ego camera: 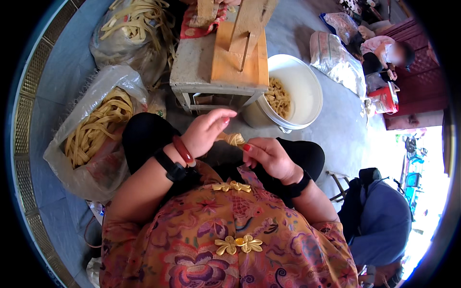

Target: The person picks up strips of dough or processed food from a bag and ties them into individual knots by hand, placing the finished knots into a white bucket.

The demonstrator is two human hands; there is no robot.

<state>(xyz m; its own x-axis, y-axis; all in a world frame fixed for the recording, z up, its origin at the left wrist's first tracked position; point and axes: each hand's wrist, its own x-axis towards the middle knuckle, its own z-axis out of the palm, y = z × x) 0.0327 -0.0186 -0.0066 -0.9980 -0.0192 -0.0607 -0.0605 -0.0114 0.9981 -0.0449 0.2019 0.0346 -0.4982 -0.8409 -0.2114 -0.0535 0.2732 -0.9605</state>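
A knotted piece of pale yellow, flat strip material (233, 139) lies between my two hands, above my lap. My right hand (268, 158) grips its right end between thumb and fingers. My left hand (207, 131) is at its left end, fingers stretched out and thumb raised; whether the palm or lower fingers touch the strip is hidden. Beyond my hands, a white plastic bucket (311, 104) holds many small yellow knotted pieces (278, 98). At my left, an open plastic sack (119, 77) holds long loose strips (97, 126) of similar material.
A small table (192, 64) ahead carries a wooden board (230, 75) with an upright wooden post (248, 28). Another sack of strips (126, 54) stands at the upper left. People sit at the upper right (378, 50) and lower right (385, 223), near a filled woven sack (336, 61) and a folding stool (338, 185).
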